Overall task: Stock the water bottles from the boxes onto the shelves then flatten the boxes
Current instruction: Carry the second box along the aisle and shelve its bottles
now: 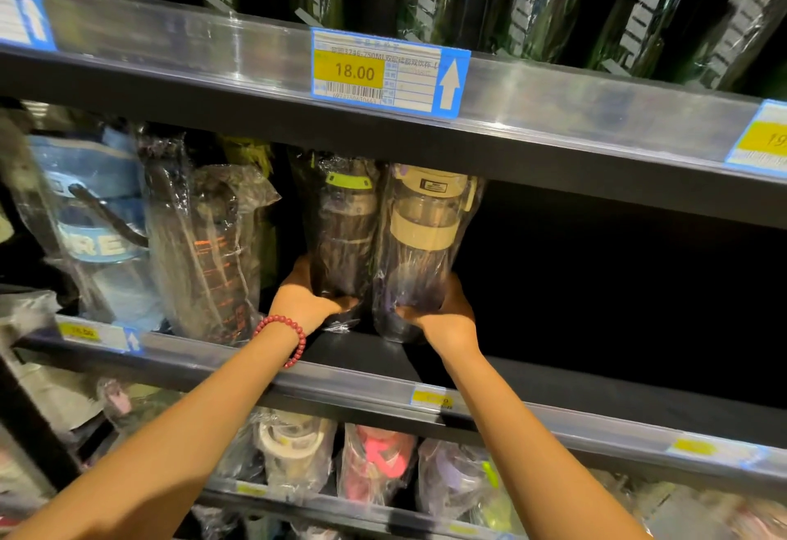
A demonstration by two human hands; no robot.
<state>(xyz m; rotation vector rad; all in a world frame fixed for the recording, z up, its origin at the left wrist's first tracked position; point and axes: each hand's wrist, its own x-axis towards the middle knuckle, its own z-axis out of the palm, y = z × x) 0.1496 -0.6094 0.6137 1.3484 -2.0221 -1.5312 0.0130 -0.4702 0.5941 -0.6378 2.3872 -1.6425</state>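
Two plastic-wrapped water bottles stand side by side on the middle shelf point(553, 373). My left hand point(304, 299), with a red bead bracelet on the wrist, grips the base of the dark bottle with the lime-green lid point(345, 228). My right hand point(447, 318) grips the base of the bottle with the cream lid and band point(426, 233). Both bottles are upright, their lids just under the shelf above. No box is in view.
Left of them on the same shelf stand a dark bottle with orange marks point(208, 254) and a blue wrapped bottle point(89, 216). The shelf to the right is dark and bare. Wrapped bottles fill the shelf below point(374, 463) and above. A price tag point(389, 71) reads 18.00.
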